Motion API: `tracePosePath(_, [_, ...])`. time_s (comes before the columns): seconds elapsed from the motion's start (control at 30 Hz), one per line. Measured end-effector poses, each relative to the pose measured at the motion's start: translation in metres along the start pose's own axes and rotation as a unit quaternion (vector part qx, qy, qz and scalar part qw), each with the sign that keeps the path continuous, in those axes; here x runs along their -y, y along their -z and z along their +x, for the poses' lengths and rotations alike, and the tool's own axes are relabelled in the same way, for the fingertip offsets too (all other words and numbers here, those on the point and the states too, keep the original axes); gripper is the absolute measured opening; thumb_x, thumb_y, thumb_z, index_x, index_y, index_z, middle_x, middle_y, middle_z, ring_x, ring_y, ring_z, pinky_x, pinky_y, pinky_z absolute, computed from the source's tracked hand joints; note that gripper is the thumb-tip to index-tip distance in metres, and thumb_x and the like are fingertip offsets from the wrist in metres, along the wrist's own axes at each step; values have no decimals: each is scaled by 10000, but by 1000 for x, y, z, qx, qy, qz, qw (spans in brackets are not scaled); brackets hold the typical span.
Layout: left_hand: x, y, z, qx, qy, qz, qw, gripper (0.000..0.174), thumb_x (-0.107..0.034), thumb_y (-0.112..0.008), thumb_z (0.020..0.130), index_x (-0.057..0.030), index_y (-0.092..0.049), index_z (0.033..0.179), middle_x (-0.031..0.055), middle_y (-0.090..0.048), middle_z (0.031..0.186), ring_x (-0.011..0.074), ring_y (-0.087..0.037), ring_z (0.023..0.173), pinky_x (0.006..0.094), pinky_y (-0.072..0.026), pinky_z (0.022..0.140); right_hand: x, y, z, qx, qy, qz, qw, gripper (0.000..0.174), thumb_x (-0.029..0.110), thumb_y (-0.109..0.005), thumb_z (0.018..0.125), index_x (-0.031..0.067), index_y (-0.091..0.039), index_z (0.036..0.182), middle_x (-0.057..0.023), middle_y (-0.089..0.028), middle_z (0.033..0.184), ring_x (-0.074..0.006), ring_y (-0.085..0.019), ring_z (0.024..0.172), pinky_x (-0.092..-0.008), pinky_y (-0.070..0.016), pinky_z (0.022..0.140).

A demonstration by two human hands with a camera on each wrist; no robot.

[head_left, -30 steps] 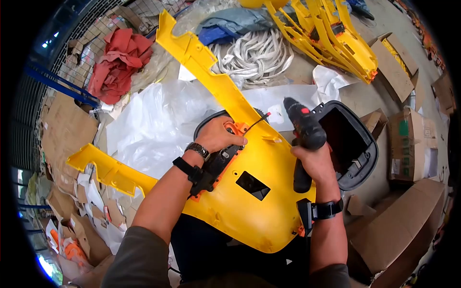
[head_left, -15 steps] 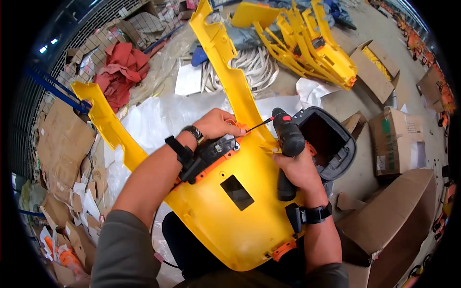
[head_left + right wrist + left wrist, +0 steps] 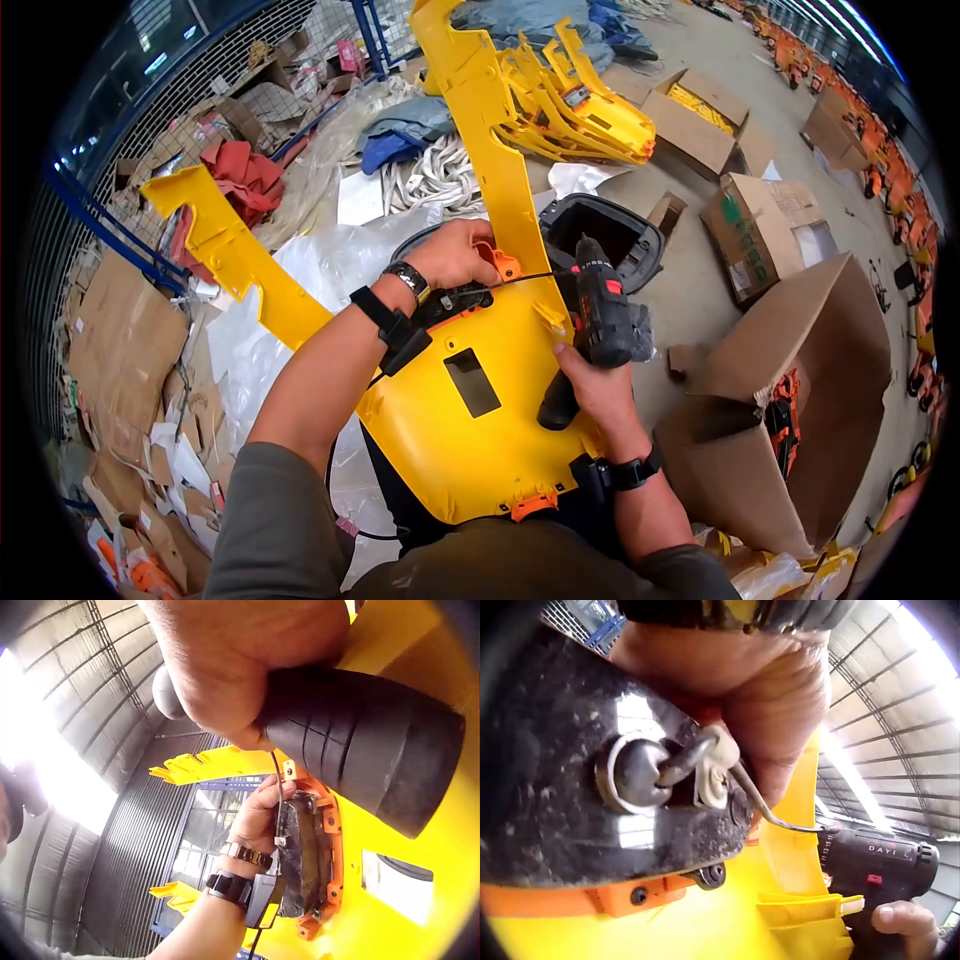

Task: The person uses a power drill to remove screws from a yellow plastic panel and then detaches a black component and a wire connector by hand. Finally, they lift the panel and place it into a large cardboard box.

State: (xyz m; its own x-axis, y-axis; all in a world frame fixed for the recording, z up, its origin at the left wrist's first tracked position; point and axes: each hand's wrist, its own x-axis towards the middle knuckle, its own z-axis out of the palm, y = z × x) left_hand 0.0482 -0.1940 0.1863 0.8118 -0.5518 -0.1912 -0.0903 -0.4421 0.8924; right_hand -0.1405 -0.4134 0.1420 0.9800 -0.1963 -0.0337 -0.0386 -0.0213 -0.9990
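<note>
A large yellow plastic panel point(image 3: 430, 440) with two long arms lies over the person's lap. On its far part sits a black glossy housing point(image 3: 547, 780) in an orange bracket point(image 3: 508, 264). The left hand point(image 3: 455, 255) holds the bracket's corner, fingers over its far side and partly hidden. A thin dark cable point(image 3: 754, 793) leaves the housing through a clamp and runs toward the drill, overlapping it in the head view. By its handle, the right hand point(image 3: 598, 385) grips a black cordless drill point(image 3: 603, 315) at the panel's right edge, chuck pointing away.
Behind the panel is a black bin-like shell point(image 3: 640, 240). Stacked yellow panels point(image 3: 590, 110), a coil of white strapping point(image 3: 430, 180) and plastic sheeting point(image 3: 240, 340) lie on the floor. Cardboard boxes point(image 3: 770, 235) stand right, one large and open point(image 3: 720, 420).
The head view has tilted up and turned right, showing more floor and boxes. The drill has swung from pointing left to nearly straight away. The left hand keeps its hold at the bracket.
</note>
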Motion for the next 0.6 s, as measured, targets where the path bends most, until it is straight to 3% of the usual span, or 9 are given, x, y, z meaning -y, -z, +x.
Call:
tracePosePath(0.27, [-24, -11, -22, -33, -17, 50, 998, 479, -82, -833, 691, 17, -720, 1146, 77, -751, 1001, 161, -685, 891, 294, -534, 852, 0, 9, -34, 21, 94, -44, 994, 545, 17, -701, 883, 38, -546, 1405, -58, -627, 1208, -151, -577, 1051, -324, -497, 904])
tracePosePath(0.3, [-29, -11, -24, -28, -7, 62, 998, 471, -81, -832, 692, 15, -724, 1140, 77, -753, 1001, 163, -685, 889, 294, -534, 848, 0, 5, -35, -18, 99, -31, 994, 400, 97, -742, 851, 2, -616, 1219, -65, -643, 950, -146, -596, 856, -330, -525, 811])
tracePosePath(0.33, [-33, -11, -25, -23, 3, 74, 997, 464, -80, -831, 692, 13, -729, 1134, 77, -754, 1000, 164, -685, 887, 295, -533, 845, 0, 5, -36, -18, 96, -33, 995, 421, 98, -742, 852, 4, -615, 1243, -66, -645, 954, -146, -595, 858, -331, -524, 813])
tracePosePath(0.37, [-37, -11, -24, 1, 4, 57, 998, 501, -63, -842, 698, 14, -706, 1173, 38, -735, 999, 104, -641, 858, 263, -519, 807, -1, 5, -35, -19, 94, -35, 995, 442, 98, -741, 853, 6, -613, 1266, -67, -646, 957, -145, -594, 861, -332, -524, 814])
tracePosePath(0.5, [-26, -3, -2, 61, -4, 87, 994, 491, -59, -827, 696, 9, -709, 1168, 44, -744, 1021, 109, -652, 864, 260, -520, 817, -13, 7, -31, -22, 94, -17, 995, 522, 96, -738, 856, 18, -597, 1353, -68, -648, 965, -144, -592, 868, -335, -523, 819])
tracePosePath(0.6, [-24, -5, -1, 55, 1, 114, 992, 480, -58, -815, 698, 5, -712, 1163, 47, -748, 1031, 108, -658, 872, 264, -522, 826, -11, 11, -28, 31, 40, 6, 999, 631, -13, -682, 895, 23, -470, 1488, -116, -600, 1397, -204, -566, 1259, -351, -457, 1055])
